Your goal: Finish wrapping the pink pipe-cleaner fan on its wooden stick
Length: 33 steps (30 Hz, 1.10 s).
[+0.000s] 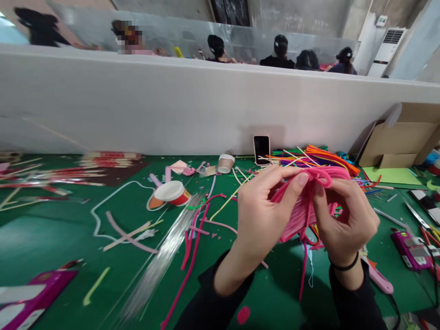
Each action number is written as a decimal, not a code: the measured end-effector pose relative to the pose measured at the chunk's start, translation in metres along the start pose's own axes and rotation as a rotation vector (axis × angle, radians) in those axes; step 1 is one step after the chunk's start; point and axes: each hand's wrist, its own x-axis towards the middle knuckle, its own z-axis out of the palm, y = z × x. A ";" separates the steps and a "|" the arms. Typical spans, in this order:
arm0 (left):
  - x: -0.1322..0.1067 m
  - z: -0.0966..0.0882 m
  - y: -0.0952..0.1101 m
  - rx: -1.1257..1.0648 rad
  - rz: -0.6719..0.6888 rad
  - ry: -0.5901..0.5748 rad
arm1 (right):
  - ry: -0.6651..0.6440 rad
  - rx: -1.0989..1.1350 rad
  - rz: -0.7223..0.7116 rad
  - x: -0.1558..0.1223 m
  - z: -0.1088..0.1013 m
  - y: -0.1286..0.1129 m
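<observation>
Between my two hands is a pink bundle of what look like fuzzy pipe cleaners, held up above the table. My left hand is closed on its left side, the thumb pressing near the top. My right hand pinches at a small pink loop where the strands are twisted or tied. One strand dangles below the bundle toward the table. My fingers partly hide the far side of the bundle and the exact spot being pinched.
On the green table lie clear thin rods, loose pink stems, a paper cup and a phone. Coloured pipe cleaners, scissors, a glue gun and a cardboard box are rightward. People sit beyond the white partition.
</observation>
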 end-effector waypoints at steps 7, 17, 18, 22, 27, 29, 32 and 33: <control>-0.001 0.001 0.002 -0.023 0.017 -0.009 | 0.070 0.010 -0.067 0.000 0.004 0.005; 0.000 0.001 0.003 -0.017 -0.004 -0.009 | 0.243 0.040 -0.106 -0.007 0.021 0.016; 0.000 0.001 0.003 -0.018 -0.007 -0.011 | 0.245 0.036 -0.113 -0.007 0.021 0.017; 0.000 0.001 0.003 -0.030 -0.006 -0.017 | 0.266 0.021 -0.125 -0.009 0.023 0.019; 0.000 0.001 0.004 -0.036 0.003 -0.018 | 0.296 0.048 -0.126 -0.011 0.027 0.020; -0.001 0.000 0.005 -0.024 -0.010 -0.018 | 0.282 0.051 -0.113 -0.011 0.027 0.020; -0.001 0.000 0.005 -0.020 -0.024 -0.030 | 0.251 0.008 -0.117 -0.011 0.026 0.018; -0.001 0.000 0.005 -0.021 -0.023 -0.034 | 0.248 -0.013 -0.124 -0.011 0.025 0.018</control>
